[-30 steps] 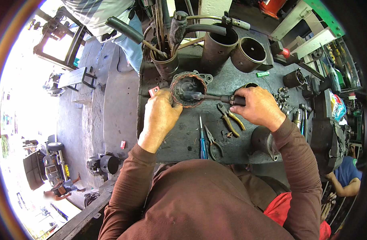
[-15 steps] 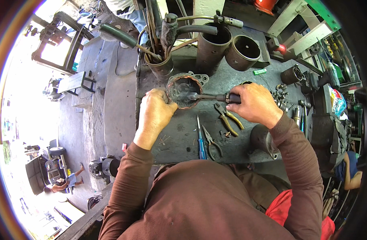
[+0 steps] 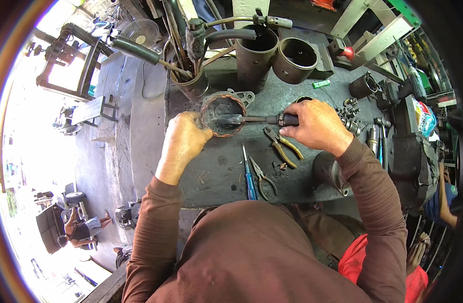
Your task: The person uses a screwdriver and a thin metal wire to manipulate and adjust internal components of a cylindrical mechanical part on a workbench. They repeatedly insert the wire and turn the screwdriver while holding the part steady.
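My left hand (image 3: 183, 141) grips the near-left edge of a round metal housing (image 3: 242, 99), inside which copper windings (image 3: 216, 134) form a ring. My right hand (image 3: 317, 126) is closed on the dark handle of a long-shafted tool (image 3: 254, 119), like a soldering iron, whose flat metal tip reaches across the ring's inside; whether it touches is unclear. Just below lie yellow-handled pliers (image 3: 284, 151), long-nose pliers (image 3: 264, 184) and a blue screwdriver (image 3: 251, 184).
A grey metal bench (image 3: 203, 182) holds tall cylinders (image 3: 251, 65) with rods and torches, another cylinder (image 3: 294, 70), small parts (image 3: 350, 108) and a cylindrical housing (image 3: 327, 171). A person (image 3: 80, 230) works at lower left; another (image 3: 443, 202) is at the right edge.
The view has shifted, and both hands, housing and tool appear slightly farther up and left. The person in jeans at the top is out of view; the lower-left person has changed posture.
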`<state>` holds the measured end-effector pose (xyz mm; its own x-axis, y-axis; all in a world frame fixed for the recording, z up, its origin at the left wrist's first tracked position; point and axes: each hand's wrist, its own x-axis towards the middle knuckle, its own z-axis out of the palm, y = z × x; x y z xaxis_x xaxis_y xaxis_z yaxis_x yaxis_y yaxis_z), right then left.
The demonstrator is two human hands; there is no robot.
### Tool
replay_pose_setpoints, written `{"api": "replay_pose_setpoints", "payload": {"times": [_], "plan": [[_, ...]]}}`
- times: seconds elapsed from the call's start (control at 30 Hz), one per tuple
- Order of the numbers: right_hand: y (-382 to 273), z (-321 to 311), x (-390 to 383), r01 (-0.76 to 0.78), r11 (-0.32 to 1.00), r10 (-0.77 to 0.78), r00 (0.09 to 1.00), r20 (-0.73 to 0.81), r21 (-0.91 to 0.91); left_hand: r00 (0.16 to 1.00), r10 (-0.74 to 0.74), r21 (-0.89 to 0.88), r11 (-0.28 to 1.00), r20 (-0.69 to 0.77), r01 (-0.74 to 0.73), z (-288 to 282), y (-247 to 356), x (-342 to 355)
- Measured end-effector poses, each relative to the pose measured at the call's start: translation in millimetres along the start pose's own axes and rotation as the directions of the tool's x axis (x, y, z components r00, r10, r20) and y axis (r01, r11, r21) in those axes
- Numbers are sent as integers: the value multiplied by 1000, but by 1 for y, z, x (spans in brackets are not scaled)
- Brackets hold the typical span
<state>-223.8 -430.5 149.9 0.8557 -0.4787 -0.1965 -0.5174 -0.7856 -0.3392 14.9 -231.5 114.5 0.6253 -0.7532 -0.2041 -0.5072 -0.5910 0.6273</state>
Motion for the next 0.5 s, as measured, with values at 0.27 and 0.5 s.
{"api": "replay_pose_setpoints", "payload": {"times": [0.27, 0.5], "plan": [[0, 5, 4, 16, 1000, -16, 1000, 9, -9, 1000, -7, 83, 997, 12, 5, 0, 5, 6], [-1, 2, 8, 79, 995, -81, 996, -31, -62, 1000, 15, 67, 998, -4, -15, 1, 7, 6]]}}
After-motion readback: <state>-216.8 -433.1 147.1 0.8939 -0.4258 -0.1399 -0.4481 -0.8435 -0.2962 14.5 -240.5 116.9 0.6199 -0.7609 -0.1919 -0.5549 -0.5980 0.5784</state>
